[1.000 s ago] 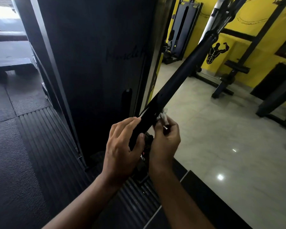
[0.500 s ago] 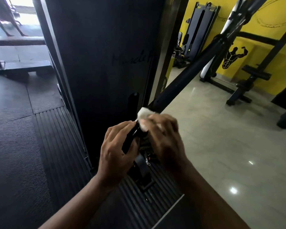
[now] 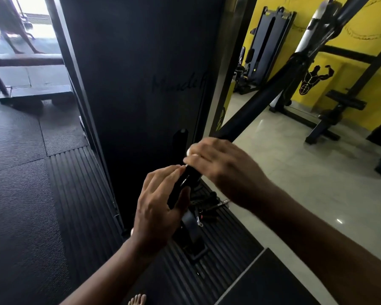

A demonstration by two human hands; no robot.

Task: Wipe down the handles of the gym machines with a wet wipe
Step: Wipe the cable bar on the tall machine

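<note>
While the left hand (image 3: pixel 161 203) grips the lower end of the black bar handle (image 3: pixel 257 102), fingers curled over it and thumb against its other side, the right hand (image 3: pixel 226 167) sits just above on the same bar, fingers wrapped over a white wet wipe (image 3: pixel 188 151) and pressing it to the grip.

- Wet wipe: mostly hidden under the right fingers. A small white edge shows at the fingertips, touching the bar.
- Bar handle: tilted, running from the hands toward 1 o'clock.
- Machine panel (image 3: pixel 141 73): tall, black, faint script on its face, at 12 o'clock behind the hands.
- Carabiner clip (image 3: pixel 199 219): metal, at 6 o'clock just below the hands, over the ribbed rubber mat (image 3: pixel 75 205).
- Tiled floor (image 3: pixel 306 177): pale, glossy, at 3 o'clock.
- Yellow wall (image 3: pixel 361 18): at 2 o'clock, bearing a black bodybuilder figure (image 3: pixel 315 79).
- Bare toes (image 3: pixel 138 299): at the bottom edge, 6 o'clock.
</note>
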